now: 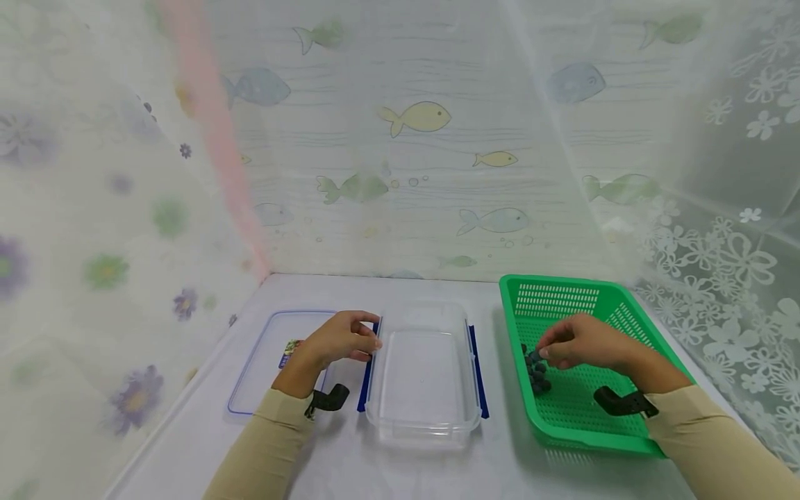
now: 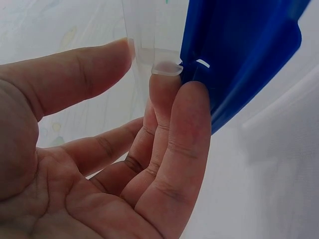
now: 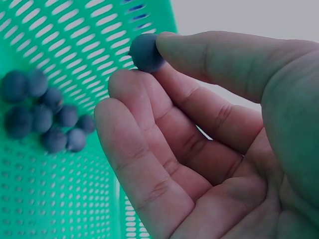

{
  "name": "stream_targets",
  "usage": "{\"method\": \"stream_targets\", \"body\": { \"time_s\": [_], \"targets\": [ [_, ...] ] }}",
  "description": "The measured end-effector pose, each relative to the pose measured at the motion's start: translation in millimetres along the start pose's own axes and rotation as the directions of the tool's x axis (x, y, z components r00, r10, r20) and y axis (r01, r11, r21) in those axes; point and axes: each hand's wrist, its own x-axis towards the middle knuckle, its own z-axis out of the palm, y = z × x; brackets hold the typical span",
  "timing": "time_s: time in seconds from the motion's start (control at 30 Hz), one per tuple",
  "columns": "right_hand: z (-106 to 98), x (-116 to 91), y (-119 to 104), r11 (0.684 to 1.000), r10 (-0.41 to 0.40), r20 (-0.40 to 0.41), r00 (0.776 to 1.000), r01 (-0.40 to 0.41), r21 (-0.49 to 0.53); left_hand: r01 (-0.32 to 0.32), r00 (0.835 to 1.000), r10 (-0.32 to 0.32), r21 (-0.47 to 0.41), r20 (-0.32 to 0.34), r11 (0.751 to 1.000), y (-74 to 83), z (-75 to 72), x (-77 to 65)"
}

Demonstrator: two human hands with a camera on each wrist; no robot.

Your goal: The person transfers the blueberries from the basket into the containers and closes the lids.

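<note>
My right hand [image 1: 578, 340] pinches a blueberry [image 3: 146, 53] between thumb and fingertips, over the green basket [image 1: 587, 437]. Inside the basket, more blueberries [image 3: 42, 119] lie in a loose cluster, below the hand and along the left wall. At the left side of a clear plastic container [image 1: 423, 434], my left hand [image 1: 344, 338] holds the rim, thumb at the clear wall and fingers by the hinge of the blue clip [image 2: 234, 55]. The container stands without its lid, both side clips [image 1: 478, 375] hanging down. Its inside shows no fruit.
A clear lid [image 1: 256, 375] with a blue seal and a small coloured label [image 1: 290, 353] lies left of the container, partly under the left forearm. Printed curtains [image 1: 400, 160] hang behind the white table [image 1: 412, 479] and at both sides.
</note>
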Motion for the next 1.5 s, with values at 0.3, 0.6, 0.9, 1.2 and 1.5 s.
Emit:
{"method": "stream_targets", "body": {
  "time_s": [0.3, 0.6, 0.9, 1.2, 1.5],
  "targets": [
    [0.6, 2.3, -19.7, 0.999, -0.028, -0.013, 1.0, 0.028, 0.018, -0.004, 1.0, 0.004, -0.005, 0.004, 1.0, -2.5, -0.5, 2.6],
    [8.1, 16.7, -39.6, 0.999, -0.053, -0.005, 0.999, 0.053, 0.006, 0.002, 1.0, -0.002, -0.017, -0.004, 1.0, -2.2, -0.5, 1.8],
    [17.1, 29.7, -56.5, 0.998, -0.057, -0.012, 0.998, 0.057, 0.001, 0.005, 1.0, -0.005, -0.028, -0.001, 1.0, -0.1, 1.7, 0.9],
    [29.5, 46.5, -68.0, 0.997, -0.076, 0.018, 0.997, 0.076, 0.01, 0.008, 1.0, -0.008, -0.018, -0.016, 1.0, 0.1, 3.0, 1.5],
    [42.0, 64.6, -80.9, 0.995, -0.09, 0.065, 0.994, 0.086, 0.058, 0.003, 1.0, -0.003, -0.003, -0.017, 1.0, 1.0, 3.6, 1.5]
  ]
}}
